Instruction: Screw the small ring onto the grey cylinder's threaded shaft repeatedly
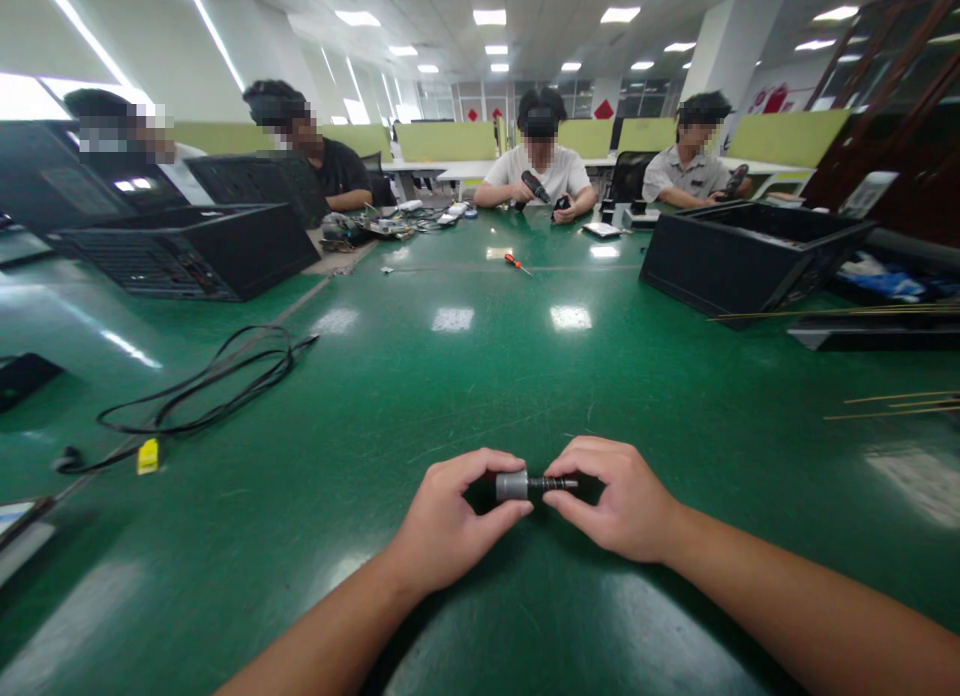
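Note:
Low in the middle of the head view is a small grey metal cylinder (511, 486) with a thin dark shaft (561, 484) sticking out to the right. A spring or spiral winds along that shaft. My left hand (454, 516) grips the cylinder between thumb and forefinger. From the other side, my right hand (619, 501) pinches the shaft with thumb and forefinger, leaving its tip showing between them. The piece lies about level, just over the green tabletop (420, 396). My remaining fingers are mostly hidden behind the hands.
A black cable (217, 391) lies coiled at left, by a yellow tag (148, 456). Black computer cases stand left (202, 251) and right (735, 256). Farther off lies an orange screwdriver (514, 262). Across the table, a person (540, 171) holds a power drill (535, 186); several others sit nearby.

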A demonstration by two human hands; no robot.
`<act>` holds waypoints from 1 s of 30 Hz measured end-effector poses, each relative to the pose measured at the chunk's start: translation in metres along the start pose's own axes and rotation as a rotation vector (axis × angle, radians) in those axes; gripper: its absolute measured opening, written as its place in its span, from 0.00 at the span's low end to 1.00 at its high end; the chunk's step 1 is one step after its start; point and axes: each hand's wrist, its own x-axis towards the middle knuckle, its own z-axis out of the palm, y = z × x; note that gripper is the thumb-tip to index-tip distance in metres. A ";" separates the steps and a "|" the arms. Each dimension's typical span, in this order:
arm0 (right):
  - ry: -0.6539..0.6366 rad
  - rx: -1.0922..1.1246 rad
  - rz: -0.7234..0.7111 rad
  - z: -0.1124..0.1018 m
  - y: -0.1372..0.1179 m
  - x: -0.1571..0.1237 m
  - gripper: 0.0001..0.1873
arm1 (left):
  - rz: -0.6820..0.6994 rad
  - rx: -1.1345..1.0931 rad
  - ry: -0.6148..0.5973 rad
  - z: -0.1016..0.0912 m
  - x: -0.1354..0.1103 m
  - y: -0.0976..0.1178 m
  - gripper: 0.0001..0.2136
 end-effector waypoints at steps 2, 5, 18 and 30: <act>0.002 -0.001 -0.001 0.000 0.000 0.000 0.04 | 0.005 0.003 0.006 -0.001 0.000 0.000 0.11; 0.008 -0.001 -0.001 0.000 0.001 0.000 0.04 | 0.006 0.009 0.013 -0.001 0.001 0.000 0.11; 0.015 -0.015 -0.013 0.000 0.001 0.000 0.04 | -0.014 0.018 0.011 -0.001 -0.001 -0.001 0.11; 0.020 0.000 -0.007 0.000 0.002 0.000 0.04 | -0.011 0.017 0.020 -0.002 0.000 0.001 0.11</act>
